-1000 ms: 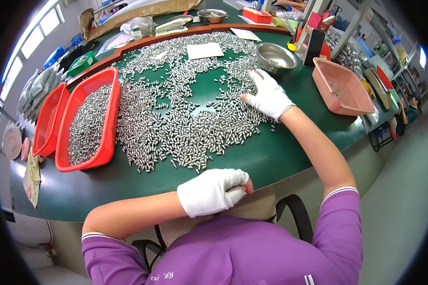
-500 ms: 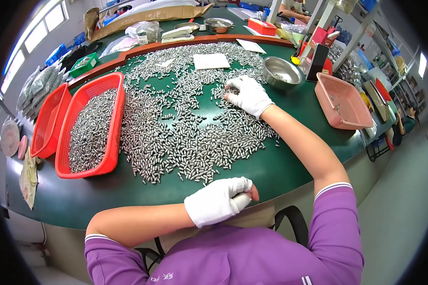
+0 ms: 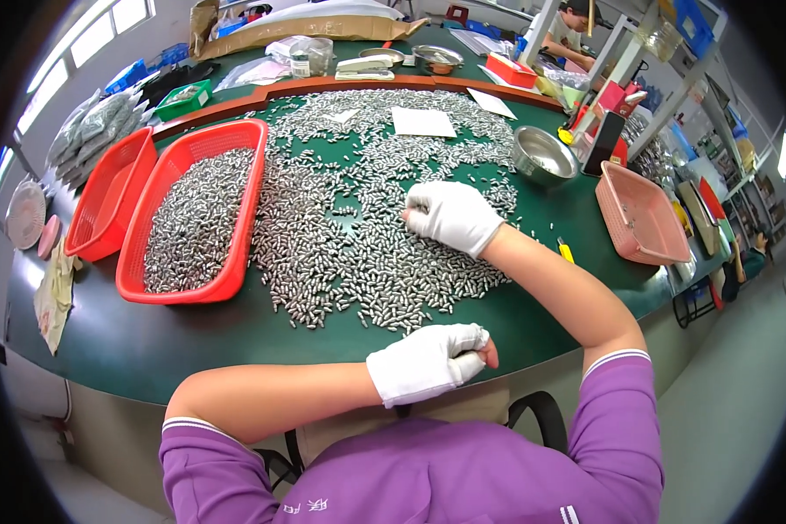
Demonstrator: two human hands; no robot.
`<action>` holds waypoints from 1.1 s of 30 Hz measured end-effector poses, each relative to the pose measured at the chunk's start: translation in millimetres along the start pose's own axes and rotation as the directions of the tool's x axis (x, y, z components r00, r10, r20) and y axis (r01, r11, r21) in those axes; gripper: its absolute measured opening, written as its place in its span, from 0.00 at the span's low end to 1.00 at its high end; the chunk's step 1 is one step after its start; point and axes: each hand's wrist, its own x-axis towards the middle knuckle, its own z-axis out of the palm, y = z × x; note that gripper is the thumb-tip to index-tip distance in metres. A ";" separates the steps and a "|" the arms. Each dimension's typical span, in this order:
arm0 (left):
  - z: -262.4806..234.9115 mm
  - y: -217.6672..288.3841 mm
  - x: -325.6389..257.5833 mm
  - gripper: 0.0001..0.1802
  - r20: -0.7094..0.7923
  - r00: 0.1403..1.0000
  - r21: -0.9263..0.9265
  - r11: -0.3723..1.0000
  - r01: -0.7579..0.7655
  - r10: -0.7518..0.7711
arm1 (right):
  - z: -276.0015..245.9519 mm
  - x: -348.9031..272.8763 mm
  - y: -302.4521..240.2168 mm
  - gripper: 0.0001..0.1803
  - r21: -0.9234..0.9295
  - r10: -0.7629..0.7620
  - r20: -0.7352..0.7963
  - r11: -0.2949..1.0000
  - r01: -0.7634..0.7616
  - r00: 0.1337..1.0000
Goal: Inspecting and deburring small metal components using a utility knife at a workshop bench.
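A broad spread of small silver metal pieces (image 3: 389, 262), rounded and capsule-like, covers the middle of the green table (image 3: 323, 345). My right hand (image 3: 452, 217), in a white glove with bare fingertips, is over the right part of this spread. Its fingers are curled and closed; whatever they hold is hidden. At the table's front edge rests my left hand (image 3: 428, 362), gloved the same way and curled closed, with its thumb toward the fingers. I cannot make out anything inside it. To the left, a red plastic basket (image 3: 258, 175) is heaped with the same pieces.
Another red basket (image 3: 92, 205) stands at far left. On the right are a steel bowl (image 3: 546, 155), a pink basket (image 3: 642, 218) and a yellow-handled tool (image 3: 566, 251). White paper (image 3: 424, 122) lies on the pieces, before a raised brown edge (image 3: 358, 85). A person (image 3: 568, 35) sits beyond.
My right hand has drawn nearer over the pieces, away from the steel bowl, uncovering the yellow-handled tool. The left hand keeps its curled pose at the edge. The whole view has shifted slightly.
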 end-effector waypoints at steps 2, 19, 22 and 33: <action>-0.5 5.6 -0.9 0.09 0.006 1.000 0.015 1.000 0.021 -0.021 | -1.9 -4.9 -8.4 0.09 -0.036 -0.136 0.036 0.990 0.137 0.990; -1.2 1.0 -0.7 0.09 0.002 1.000 -0.091 0.996 -0.008 0.008 | 66.6 119.2 -76.0 0.26 0.034 -0.449 0.004 0.893 0.448 0.894; -2.5 4.1 -1.1 0.09 -0.006 1.000 -0.097 0.995 -0.002 0.002 | 61.2 112.0 -72.6 0.21 0.022 -0.405 0.092 0.914 0.405 0.910; -1.7 -3.2 3.9 0.08 -0.014 1.000 -0.131 0.991 0.009 -0.011 | 25.9 66.6 -24.7 0.15 -0.057 -0.418 0.095 0.904 0.425 0.903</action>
